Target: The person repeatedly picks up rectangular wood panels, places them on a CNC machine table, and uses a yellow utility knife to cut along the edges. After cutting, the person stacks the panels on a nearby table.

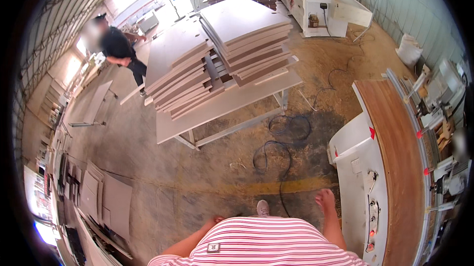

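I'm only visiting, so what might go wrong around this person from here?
The dark cable loops across the floor ahead of the person's shoe, so a foot might catch it. The stacked panels on the table have uneven, staggered edges, so a bump could perhaps shift some. The right hand is near the white machine with control knobs, so a stray swing might knock one.

Right hand (pixel 325 200) hung near the white machine (pixel 353 140), fingers loosely curled. Left hand (pixel 216 219) was at the waist, partly hidden by the striped shirt (pixel 266 239). Ahead, two uneven panel stacks (pixel 247 14) sat on a table (pixel 227 106). Cable (pixel 281 189) lay looped on the floor (pixel 197 172). Co-worker (pixel 118 43) was left of the stacks.
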`<control>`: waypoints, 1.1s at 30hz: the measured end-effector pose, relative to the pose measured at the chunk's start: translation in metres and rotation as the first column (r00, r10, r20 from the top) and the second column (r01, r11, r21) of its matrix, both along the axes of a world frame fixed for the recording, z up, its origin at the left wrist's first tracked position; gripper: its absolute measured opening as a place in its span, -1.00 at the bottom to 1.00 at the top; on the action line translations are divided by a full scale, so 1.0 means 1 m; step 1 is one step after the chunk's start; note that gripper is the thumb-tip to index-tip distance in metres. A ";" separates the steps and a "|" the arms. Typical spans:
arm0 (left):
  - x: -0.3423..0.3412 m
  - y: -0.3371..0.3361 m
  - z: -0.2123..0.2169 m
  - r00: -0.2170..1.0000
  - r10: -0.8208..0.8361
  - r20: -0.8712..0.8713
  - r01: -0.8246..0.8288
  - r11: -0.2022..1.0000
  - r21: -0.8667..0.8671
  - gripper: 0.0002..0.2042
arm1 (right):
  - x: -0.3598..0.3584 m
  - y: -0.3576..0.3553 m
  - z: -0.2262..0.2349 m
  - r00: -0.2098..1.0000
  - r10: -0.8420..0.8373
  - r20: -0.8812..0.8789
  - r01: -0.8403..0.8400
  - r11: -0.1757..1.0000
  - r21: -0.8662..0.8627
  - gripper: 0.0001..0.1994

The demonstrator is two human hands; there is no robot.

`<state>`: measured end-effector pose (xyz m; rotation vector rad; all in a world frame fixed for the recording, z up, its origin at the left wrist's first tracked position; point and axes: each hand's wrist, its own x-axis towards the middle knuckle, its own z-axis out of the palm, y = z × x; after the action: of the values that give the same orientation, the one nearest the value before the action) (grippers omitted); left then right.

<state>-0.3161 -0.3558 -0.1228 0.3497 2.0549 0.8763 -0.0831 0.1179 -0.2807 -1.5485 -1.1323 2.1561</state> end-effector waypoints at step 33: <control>-0.730 0.225 0.163 0.332 0.060 -0.941 -0.336 0.940 -0.059 -0.33 | -0.786 0.236 0.310 0.970 0.094 -0.226 -0.041 0.973 0.229 -0.23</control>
<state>-1.0460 -0.1311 0.0397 0.5486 3.3479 0.5406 -0.8687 0.3540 0.0297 -1.1410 -1.3090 2.1027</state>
